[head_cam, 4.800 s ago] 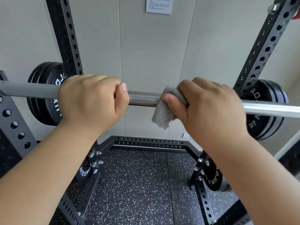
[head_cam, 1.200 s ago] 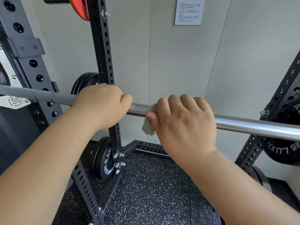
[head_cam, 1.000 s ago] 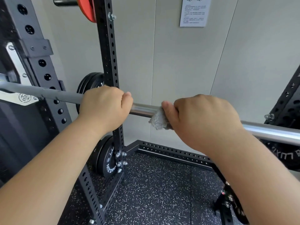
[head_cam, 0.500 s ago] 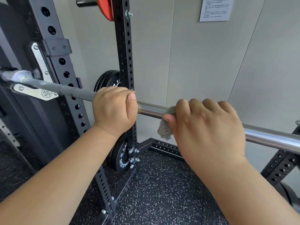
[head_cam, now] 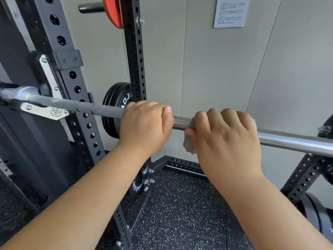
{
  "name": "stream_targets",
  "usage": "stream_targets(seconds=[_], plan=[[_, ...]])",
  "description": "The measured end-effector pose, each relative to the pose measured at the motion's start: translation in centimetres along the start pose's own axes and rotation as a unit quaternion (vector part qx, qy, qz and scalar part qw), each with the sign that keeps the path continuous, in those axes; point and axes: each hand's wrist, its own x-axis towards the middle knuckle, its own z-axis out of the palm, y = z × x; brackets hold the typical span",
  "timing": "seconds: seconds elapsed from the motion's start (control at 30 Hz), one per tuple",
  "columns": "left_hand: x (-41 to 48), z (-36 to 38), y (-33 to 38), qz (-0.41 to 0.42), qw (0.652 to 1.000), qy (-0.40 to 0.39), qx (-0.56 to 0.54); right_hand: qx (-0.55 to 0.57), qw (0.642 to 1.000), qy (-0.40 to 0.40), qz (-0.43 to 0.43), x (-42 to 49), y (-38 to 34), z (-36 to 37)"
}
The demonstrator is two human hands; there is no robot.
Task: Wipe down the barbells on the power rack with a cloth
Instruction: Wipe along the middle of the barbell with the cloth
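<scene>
Mid-wipe, I'd say: right hand (head_cam: pixel 225 139) wrapped cloth (head_cam: pixel 189 144) round barbell (head_cam: pixel 297 143); left hand (head_cam: pixel 144 127) gripped it bare alongside. Stretch toward J-hook (head_cam: pixel 54 111) likely left.

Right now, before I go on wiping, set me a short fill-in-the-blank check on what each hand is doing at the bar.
1. The right hand wraps a crumpled grey ____ around the shiny steel barbell.
2. The left hand grips the barbell bare, to the ____ of the right hand.
3. The round plate high on the black perforated upright is ____ in colour.
Missing words: cloth; left; red.
</scene>
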Motion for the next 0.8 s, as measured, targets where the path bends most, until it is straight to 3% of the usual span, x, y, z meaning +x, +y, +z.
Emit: stream_targets(seconds=[0.17,0.27,0.4,0.5,0.6,0.7,0.8], plan=[[1.3,-1.3,-1.4,0.085,0.993,-0.077,-0.017,-0.013,0.996,-0.074,0.053,3.4,0.4,-0.5],[3.1,-2.0,-3.7,0.065,0.985,-0.155,-0.039,-0.016,0.995,-0.022,0.097,3.7,-2.3,0.2],[3.6,-1.8,-6.4,0.026,0.971,-0.237,0.024,-0.012,0.998,0.038,0.046,1.7,-4.6,0.7],[3.2,-1.3,-6.2,0.027,0.975,-0.218,0.017,-0.017,0.999,-0.009,0.042,1.7,-3.5,0.0],[2.9,-1.3,-6.0,0.013,0.983,-0.185,0.013,-0.092,0.990,-0.080,0.074,3.9,-3.0,0.3],[2.4,-1.4,-5.8,0.018,0.988,-0.152,0.008,-0.061,0.990,-0.014,0.129,5.6,-5.7,0.6],[2.0,-1.4,-5.8,0.018,0.992,-0.126,0.006,-0.010,0.996,0.024,0.081,4.0,-7.8,1.4]])
